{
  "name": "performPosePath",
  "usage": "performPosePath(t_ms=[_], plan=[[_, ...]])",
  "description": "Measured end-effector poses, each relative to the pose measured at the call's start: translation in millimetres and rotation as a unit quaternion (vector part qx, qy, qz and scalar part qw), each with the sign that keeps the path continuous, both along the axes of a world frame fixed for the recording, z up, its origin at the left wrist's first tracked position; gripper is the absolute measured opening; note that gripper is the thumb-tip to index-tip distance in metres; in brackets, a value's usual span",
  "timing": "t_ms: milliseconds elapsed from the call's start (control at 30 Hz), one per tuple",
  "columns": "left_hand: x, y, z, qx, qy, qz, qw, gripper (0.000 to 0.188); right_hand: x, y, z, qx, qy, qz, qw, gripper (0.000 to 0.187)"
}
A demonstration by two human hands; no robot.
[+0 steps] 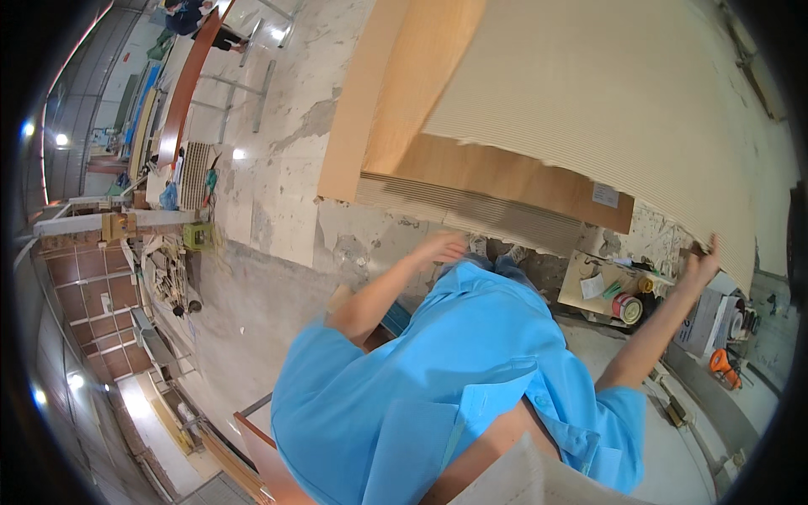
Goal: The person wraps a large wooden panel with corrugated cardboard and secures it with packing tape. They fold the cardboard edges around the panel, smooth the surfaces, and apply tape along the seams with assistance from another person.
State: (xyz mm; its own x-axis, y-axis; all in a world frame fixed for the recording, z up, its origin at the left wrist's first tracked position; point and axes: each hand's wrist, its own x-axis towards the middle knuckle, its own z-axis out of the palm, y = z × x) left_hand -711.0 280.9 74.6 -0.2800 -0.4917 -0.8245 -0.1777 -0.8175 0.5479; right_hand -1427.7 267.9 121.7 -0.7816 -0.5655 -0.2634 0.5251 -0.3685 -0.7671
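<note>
One corrugated sheet [589, 93] over a wood-grain panel [522, 172]

The right hand [701, 263] pinches the sheet's near edge, by its right corner. The left hand [442, 247], half-curled and apparently empty, is near the layered cardboard [471, 206] under the panel. To the right stands one pale box [700, 324], contents unclear, near one orange tool [722, 364]. Well left sits one green crate [199, 236], contents too small to tell.

We lose the top of the beige corrugated cardboard sheet [589, 93] at the upper edge. It hides part of the light-brown wood-grain panel [497, 165], upper centre. Small white rectangular label [604, 195], right of centre: print too small for us. Dark-clothed person [187, 17], upper left: cropped on top. Grey shoes [516, 252], centre: partly hidden.
</note>
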Motion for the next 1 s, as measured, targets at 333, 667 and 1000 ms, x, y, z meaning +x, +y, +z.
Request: performPosePath(t_ms=[333,667,1000], plan=[[201.9,-76.3,-7.2,-0.555,-0.434,0.390,0.593,0.092,-290.0,-26.3,24.8,-0.051,-0.049,0.015,0.997,0.021],[239.2,-93.1,24.0,-0.461,-0.297,0.494,0.675,0.055,-283.8,-47.1,65.0,0.001,-0.073,-0.052,0.996,0.018],[249.7,-56.9,16.3,-0.507,-0.347,0.053,0.787,0.037,-292.3,-68.8,95.1,-0.017,-0.082,-0.137,0.987,0.018]])
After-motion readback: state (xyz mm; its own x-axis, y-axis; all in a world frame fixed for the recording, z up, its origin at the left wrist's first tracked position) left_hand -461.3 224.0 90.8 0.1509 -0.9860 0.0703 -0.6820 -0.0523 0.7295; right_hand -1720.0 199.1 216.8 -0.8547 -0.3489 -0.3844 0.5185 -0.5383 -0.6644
